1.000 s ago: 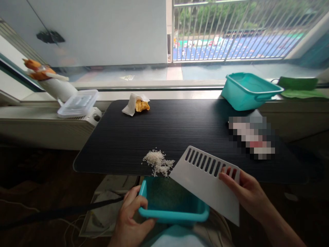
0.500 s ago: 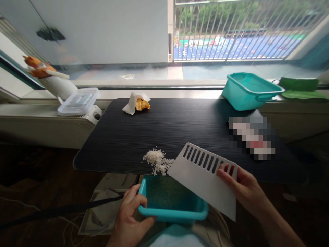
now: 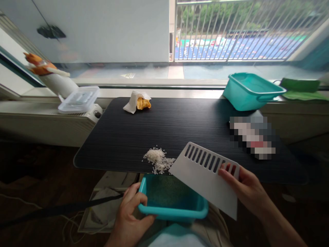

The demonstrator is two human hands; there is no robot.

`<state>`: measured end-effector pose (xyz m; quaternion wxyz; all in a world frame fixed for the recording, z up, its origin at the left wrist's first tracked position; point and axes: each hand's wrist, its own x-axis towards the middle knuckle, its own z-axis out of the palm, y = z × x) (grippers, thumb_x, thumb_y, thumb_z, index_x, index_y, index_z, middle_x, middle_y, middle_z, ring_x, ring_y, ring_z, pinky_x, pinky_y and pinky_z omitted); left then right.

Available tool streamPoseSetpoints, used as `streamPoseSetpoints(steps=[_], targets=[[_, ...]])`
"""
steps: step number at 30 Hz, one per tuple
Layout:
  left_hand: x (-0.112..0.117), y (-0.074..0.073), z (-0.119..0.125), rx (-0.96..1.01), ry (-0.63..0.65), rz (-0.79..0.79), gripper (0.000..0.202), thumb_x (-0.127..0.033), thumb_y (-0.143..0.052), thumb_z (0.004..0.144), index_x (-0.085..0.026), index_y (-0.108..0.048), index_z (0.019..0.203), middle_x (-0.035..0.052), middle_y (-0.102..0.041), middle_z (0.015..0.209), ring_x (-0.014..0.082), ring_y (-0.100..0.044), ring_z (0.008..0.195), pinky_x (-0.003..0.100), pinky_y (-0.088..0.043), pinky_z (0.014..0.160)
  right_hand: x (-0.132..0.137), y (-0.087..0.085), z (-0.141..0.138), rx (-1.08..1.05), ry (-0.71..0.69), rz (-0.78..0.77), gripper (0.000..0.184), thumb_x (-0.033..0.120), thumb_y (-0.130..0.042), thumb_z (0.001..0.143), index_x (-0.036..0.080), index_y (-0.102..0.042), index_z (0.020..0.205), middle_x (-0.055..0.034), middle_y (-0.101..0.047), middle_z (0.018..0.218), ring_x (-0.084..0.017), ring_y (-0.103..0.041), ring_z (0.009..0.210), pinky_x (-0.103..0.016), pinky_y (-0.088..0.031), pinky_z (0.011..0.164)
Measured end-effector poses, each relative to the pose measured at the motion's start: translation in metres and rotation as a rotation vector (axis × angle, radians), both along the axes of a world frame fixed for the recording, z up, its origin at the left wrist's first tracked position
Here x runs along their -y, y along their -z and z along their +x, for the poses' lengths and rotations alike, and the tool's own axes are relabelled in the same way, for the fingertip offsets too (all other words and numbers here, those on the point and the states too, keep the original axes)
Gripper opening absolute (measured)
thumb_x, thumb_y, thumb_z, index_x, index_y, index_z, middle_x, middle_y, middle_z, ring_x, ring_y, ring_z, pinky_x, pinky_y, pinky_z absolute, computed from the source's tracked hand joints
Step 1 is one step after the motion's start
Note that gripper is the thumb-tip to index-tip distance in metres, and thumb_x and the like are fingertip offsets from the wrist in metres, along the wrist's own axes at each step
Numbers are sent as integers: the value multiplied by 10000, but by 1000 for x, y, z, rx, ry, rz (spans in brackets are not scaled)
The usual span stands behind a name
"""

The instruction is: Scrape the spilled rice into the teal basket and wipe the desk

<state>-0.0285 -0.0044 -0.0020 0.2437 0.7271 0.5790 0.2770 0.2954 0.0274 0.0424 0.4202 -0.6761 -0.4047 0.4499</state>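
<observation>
Dark surface [image 3: 115,137] by a window, railing [image 3: 218,34] outside; wht tissue [image 3: 132,103] w/ a yellow item [image 3: 144,103] near its far edge, 2nd teal tub [image 3: 243,94] far R, blurred-out item [image 3: 253,139] nearer on same side. Clear plastic box [image 3: 79,98] well off to L.

L hand [image 3: 132,212] clamped on the L end of a teal tub [image 3: 177,212], fingers over rim, thumb on near side; tub is just below the surface's near edge. R hand [image 3: 246,185] clamped on a wht slotted scraper [image 3: 203,181], thumb on top, fingers behind/thru end slots. Scraper's L corner is right by the rice [image 3: 155,156]; can't tell if touching.

Progress, my read: tub + scraper in place, so prep looks done. Rice isn't off the surface yet: 1 main heap plus looser scatter toward the edge, approx. above the tub's far L corner. Tub's inside is dim, greenish; can't tell if any grains are in it. Left to do, prob.: heap + strays.
</observation>
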Motion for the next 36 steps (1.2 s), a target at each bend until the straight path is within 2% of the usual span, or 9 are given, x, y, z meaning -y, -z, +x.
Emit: streamPoseSetpoints(steps=[3,7,12,17,22,27,32,36], targets=[[0,-1,1,12,-7,3,139,-131,-637,649,-209,-522,642,48,-593,1063,215,-643,955,296,-519,799,2,1,6,36,54,-20,320,513,-734,726,202,-669,769,3,-651,644,-161,-582,558,-240,-483,495],[-1,-1,3,23,-29,-3,137,-125,-631,628,-206,-521,633,52,-599,1073,219,-647,949,305,-518,802,6,3,5,9,8,-62,333,530,-720,733,205,-673,784,8,-645,620,-164,-582,545,-240,-474,479],[0,-3,4,25,-32,-9,138,-128,-635,627,-206,-521,625,53,-609,1066,219,-647,945,303,-523,796,1,2,5,42,38,-6,332,528,-732,726,206,-668,773,5,-650,647,-159,-578,551,-237,-487,489],[1,-4,3,24,-52,-5,139,-119,-631,617,-207,-524,617,54,-622,1064,230,-644,959,310,-526,801,-3,4,7,39,-99,-17,356,553,-716,745,200,-671,754,1,-619,626,-155,-557,540,-235,-469,466],[2,-4,2,29,-55,-3,139,-120,-634,624,-208,-527,618,58,-618,1059,239,-646,958,325,-527,800,-2,3,0,43,-41,11,367,573,-709,748,211,-654,765,-1,-620,656,-159,-556,563,-243,-477,490],[1,-4,2,36,-48,-1,139,-117,-623,632,-206,-517,620,59,-610,1059,236,-645,955,326,-522,797,-6,4,-4,3,-145,0,357,553,-704,768,202,-646,742,12,-584,637,-139,-518,544,-233,-447,471],[2,-3,1,43,-64,-2,139,-114,-624,627,-206,-520,623,62,-611,1067,240,-641,979,329,-516,818,-11,7,-6,13,-111,34,332,534,-699,781,208,-637,760,17,-575,638,-137,-504,551,-234,-442,484],[2,-4,-1,43,-89,-11,129,-121,-621,624,-206,-525,617,65,-619,1072,240,-646,976,332,-525,817,-13,4,-10,23,-207,32,325,512,-691,797,203,-626,718,23,-551,615,-129,-484,536,-230,-420,468]])
